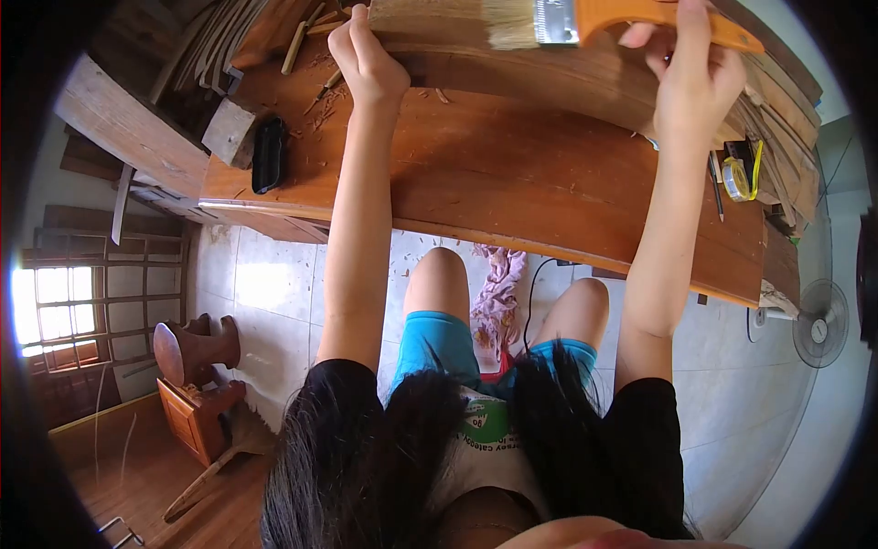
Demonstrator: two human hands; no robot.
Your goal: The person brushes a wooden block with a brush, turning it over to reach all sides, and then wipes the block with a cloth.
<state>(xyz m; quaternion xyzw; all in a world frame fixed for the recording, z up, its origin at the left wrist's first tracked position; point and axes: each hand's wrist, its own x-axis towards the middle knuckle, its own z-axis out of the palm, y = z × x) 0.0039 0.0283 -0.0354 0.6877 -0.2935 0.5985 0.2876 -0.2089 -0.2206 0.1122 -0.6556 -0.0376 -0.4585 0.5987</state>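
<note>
My right hand (pixel 690 78) is wrapped round the orange handle of a wide paintbrush (pixel 622 13). The brush's pale bristles point left, in front of the face of a wooden board (pixel 448 55) that stands on the brown worktable (pixel 512 174). At the board's left end is my left hand (pixel 370 69), its fingers closed over the edge; part of the grip is hidden. Wood shavings and thin chisel-like tools (pixel 327 87) lie left of that hand. The board's top runs out of the frame.
On the table's left are a black tray (pixel 270 156) and a wood block (pixel 230 131). At the right lie a tape measure (pixel 735 178), a pencil (pixel 716 188) and stacked wood strips (pixel 777 137). A fan (pixel 820 322) stands right; carved wooden pieces (pixel 197 352) stand left.
</note>
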